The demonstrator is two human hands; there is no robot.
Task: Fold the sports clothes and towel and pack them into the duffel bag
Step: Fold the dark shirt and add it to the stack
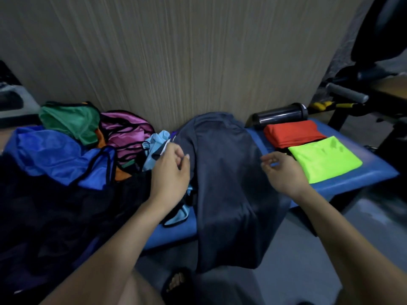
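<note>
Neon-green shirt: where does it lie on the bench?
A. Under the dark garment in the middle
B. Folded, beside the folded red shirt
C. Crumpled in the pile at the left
B: the green shirt lies flat and folded, next to the folded red shirt, at the right end of the bench.

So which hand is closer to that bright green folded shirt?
Right. The right hand hovers just beside the lime green shirt, while the left hand is across the dark garment.

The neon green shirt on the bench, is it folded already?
Folded. The green shirt lies as a flat, neat rectangle on the blue bench, beside the folded red shirt.
</note>
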